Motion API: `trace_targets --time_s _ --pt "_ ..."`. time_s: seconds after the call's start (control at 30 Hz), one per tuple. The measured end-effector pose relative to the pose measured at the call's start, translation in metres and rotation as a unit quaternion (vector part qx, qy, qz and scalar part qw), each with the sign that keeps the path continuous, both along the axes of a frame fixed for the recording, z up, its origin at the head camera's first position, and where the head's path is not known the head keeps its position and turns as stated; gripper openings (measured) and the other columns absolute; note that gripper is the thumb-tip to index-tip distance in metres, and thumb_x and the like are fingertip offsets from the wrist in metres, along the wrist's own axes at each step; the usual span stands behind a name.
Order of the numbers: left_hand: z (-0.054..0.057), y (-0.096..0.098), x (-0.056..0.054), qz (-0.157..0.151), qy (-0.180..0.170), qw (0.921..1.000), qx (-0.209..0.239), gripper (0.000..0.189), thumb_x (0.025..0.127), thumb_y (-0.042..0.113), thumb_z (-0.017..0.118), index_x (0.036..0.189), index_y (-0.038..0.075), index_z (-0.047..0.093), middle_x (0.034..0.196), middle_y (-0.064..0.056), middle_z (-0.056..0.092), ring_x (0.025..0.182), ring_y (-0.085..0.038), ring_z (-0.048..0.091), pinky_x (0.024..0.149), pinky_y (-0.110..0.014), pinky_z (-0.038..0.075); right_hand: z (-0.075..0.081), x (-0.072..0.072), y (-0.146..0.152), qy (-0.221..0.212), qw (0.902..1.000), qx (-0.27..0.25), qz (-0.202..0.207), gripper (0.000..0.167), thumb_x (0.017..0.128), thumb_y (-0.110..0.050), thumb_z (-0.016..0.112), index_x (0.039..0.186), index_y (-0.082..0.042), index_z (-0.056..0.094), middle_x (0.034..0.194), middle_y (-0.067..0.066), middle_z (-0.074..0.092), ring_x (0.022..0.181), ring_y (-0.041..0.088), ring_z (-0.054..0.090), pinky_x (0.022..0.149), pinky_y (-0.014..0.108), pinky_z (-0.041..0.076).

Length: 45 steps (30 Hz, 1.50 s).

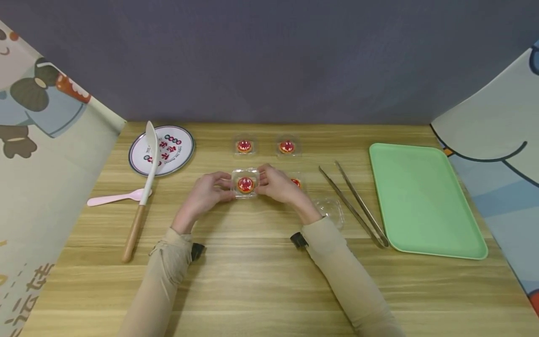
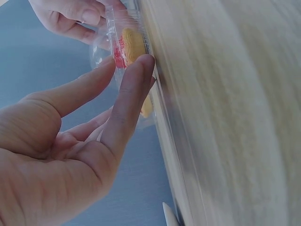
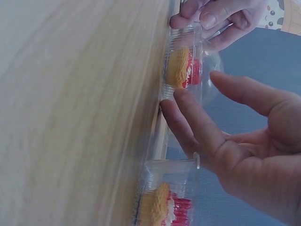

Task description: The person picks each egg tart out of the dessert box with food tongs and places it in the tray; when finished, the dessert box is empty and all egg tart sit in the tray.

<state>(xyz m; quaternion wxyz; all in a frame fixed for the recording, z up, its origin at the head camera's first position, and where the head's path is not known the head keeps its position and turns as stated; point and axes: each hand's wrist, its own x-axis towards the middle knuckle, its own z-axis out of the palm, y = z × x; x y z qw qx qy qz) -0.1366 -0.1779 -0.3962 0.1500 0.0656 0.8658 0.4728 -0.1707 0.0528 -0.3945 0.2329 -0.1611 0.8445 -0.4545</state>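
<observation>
A clear plastic box (image 1: pixel 245 171) with a domed lid stands in the middle of the table, holding a small tart (image 1: pixel 245 185) with a glossy red top. My left hand (image 1: pixel 207 193) holds its left side, thumb and fingertips at the edge. From the right, my right hand (image 1: pixel 278 184) holds the opposite side between thumb and fingers. The right wrist view shows the tart's ridged yellow crust (image 3: pixel 178 68) close to the fingertips. Partly hidden behind the right hand is another boxed tart (image 1: pixel 296 182), its box (image 3: pixel 171 165) seen nearer in the right wrist view.
Two more boxed tarts (image 1: pixel 244 146) stand farther back. A clear plastic piece (image 1: pixel 330 211) lies by the right wrist, beside metal tongs (image 1: pixel 353 201) and a green tray (image 1: pixel 425 201). At left, a white spoon with wooden handle (image 1: pixel 134 231) crosses a plate (image 1: pixel 183 152) and pink spoon (image 1: pixel 111 198).
</observation>
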Motion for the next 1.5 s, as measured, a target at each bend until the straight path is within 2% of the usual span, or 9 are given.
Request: trace_targets --time_s 0.33,0.57,0.93,1.2,1.5 --pt "-0.0012 0.0009 -0.0002 0.000 0.004 1.0000 -0.001 0.057 0.095 0.000 0.078 0.144 -0.015 0.053 0.128 -0.029 0.071 0.115 -0.045 0.072 0.107 -0.054 0.058 0.0033 0.0035 -0.0007 0.014 0.9999 0.007 0.003 0.061 0.098 -0.002 0.075 0.148 0.014 0.043 0.134 0.029 0.066 0.127 0.037 0.065 0.107 0.039 0.058" --pt "-0.0017 0.0009 0.0001 0.003 0.000 1.0000 0.002 0.057 0.094 0.000 0.078 0.143 -0.015 0.053 0.127 -0.029 0.071 0.114 -0.045 0.072 0.106 -0.053 0.058 0.0048 0.0031 -0.0004 0.012 0.9998 0.018 0.001 0.067 0.099 -0.006 0.075 0.152 0.014 0.039 0.140 0.031 0.062 0.131 0.038 0.063 0.112 0.040 0.055" --pt "-0.0011 0.0006 -0.0010 0.001 0.002 1.0000 0.001 0.059 0.093 0.001 0.080 0.144 -0.015 0.054 0.127 -0.029 0.071 0.115 -0.045 0.072 0.106 -0.054 0.058 0.0062 0.0031 0.0007 0.024 0.9995 0.016 0.008 0.062 0.099 -0.004 0.073 0.150 0.013 0.042 0.138 0.032 0.063 0.128 0.040 0.064 0.111 0.041 0.056" --pt "-0.0012 0.0004 -0.0011 0.006 0.003 1.0000 0.002 0.059 0.093 0.000 0.080 0.144 -0.014 0.054 0.126 -0.028 0.072 0.117 -0.044 0.070 0.110 -0.055 0.055 0.0060 0.0032 0.0023 0.016 0.9997 0.013 0.011 0.064 0.101 -0.003 0.070 0.155 0.010 0.037 0.143 0.034 0.059 0.134 0.041 0.061 0.115 0.044 0.052" --pt "0.0010 0.0018 -0.0011 0.008 -0.005 0.9999 -0.006 0.065 0.092 0.001 0.082 0.148 -0.012 0.052 0.125 -0.027 0.073 0.117 -0.043 0.071 0.111 -0.055 0.054 0.0056 0.0038 0.0022 0.025 0.9995 0.015 0.012 0.061 0.102 -0.006 0.068 0.154 0.010 0.039 0.142 0.033 0.061 0.133 0.041 0.061 0.116 0.045 0.052"
